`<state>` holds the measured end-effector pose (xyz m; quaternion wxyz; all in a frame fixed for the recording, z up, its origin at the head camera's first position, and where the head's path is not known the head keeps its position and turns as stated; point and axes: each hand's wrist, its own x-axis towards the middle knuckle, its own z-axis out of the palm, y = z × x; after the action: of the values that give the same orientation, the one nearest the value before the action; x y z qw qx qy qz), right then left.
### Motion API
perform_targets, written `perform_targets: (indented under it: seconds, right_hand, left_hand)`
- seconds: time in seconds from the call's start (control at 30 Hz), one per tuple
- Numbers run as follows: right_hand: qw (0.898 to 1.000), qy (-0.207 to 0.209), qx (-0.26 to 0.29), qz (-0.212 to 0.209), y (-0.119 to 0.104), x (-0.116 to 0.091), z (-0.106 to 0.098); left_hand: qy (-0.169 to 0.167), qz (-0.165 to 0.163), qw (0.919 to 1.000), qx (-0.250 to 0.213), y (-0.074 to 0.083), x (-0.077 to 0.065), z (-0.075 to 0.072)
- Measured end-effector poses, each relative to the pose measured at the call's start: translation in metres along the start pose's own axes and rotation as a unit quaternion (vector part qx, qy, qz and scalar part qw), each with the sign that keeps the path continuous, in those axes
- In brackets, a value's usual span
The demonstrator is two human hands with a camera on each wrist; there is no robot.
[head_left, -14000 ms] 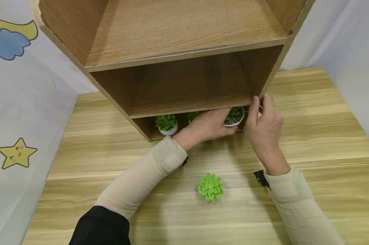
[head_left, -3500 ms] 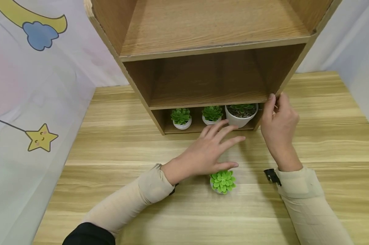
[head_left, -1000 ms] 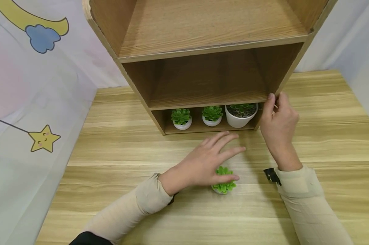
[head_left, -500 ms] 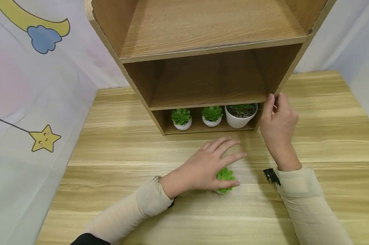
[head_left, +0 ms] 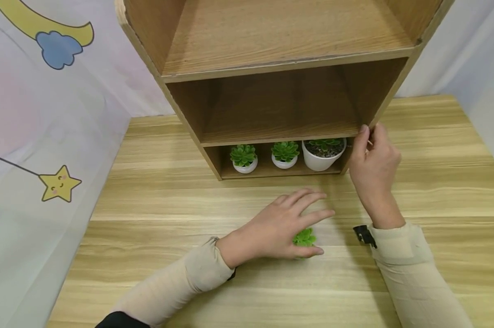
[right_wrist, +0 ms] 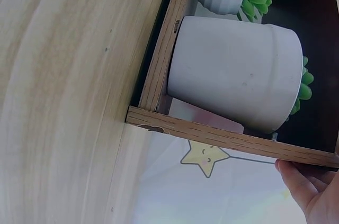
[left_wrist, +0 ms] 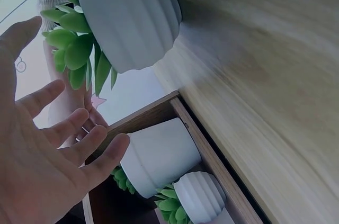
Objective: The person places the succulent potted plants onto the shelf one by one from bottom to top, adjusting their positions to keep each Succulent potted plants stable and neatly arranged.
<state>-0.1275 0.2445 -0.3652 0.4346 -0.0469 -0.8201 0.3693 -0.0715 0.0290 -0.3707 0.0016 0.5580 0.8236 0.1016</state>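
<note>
My left hand [head_left: 277,228], fingers spread, hovers over the loose potted succulent [head_left: 306,237] on the table, partly covering it. In the left wrist view its ribbed white pot [left_wrist: 130,20] stands apart from the hand's fingertips [left_wrist: 117,147]. With thumb in front and fingers curled behind, my right hand [head_left: 375,168] grips the right side board of the wooden shelf [head_left: 289,61]. The bottom compartment holds two small potted succulents [head_left: 244,159] at left and middle. A larger white pot [head_left: 322,160] with a plant and pebbles stands at its right end.
The wooden tabletop [head_left: 148,196] runs around the shelf on both sides. A pale printed backdrop [head_left: 107,77] with a yellow star [head_left: 60,183] hangs at the left. White cloth [head_left: 476,59] stands on the right.
Earlier my left hand was at the large pot in the bottom compartment. It has since drawn back toward me, over the loose succulent. My right hand keeps its grip on the shelf.
</note>
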Motion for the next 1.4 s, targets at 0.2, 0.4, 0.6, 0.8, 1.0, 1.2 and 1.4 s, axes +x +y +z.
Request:
perform_targets:
  seconds: [0.2,0.4,0.6,0.8,1.0,1.2,1.4]
  right_hand:
    - [1.0,-0.003,0.0,0.001,-0.0005,0.0,-0.0003]
    - [1.0,0.0,-0.006,0.0,-0.0016,0.0003,-0.0005]
    - [1.0,-0.001,-0.007,-0.002,-0.0026,0.0006,-0.0002]
    - [1.0,-0.003,-0.006,0.002,-0.0021,0.0,0.0005]
    - [1.0,-0.006,-0.017,-0.005,0.0004,-0.0004,-0.0005]
    - [1.0,-0.008,-0.02,-0.002,0.0007,-0.0008,-0.0008]
    - [1.0,-0.004,-0.013,0.003,-0.0012,-0.0005,-0.001]
  left_hand:
    - [-0.012,0.001,0.9999,0.004,0.0014,-0.0006,0.0002]
    - [-0.019,0.006,0.9998,0.006,0.0031,-0.0028,0.0001]
    - [-0.037,0.013,0.9992,0.007,0.0048,-0.0049,0.0005]
    - [-0.054,0.012,0.9984,0.006,0.0058,-0.0059,0.0004]
    - [-0.057,0.015,0.9983,0.008,0.0058,-0.0062,0.0011]
    - [-0.055,0.016,0.9983,0.009,0.0058,-0.0071,0.0011]
    - [-0.059,0.018,0.998,0.009,0.0066,-0.0085,0.0017]
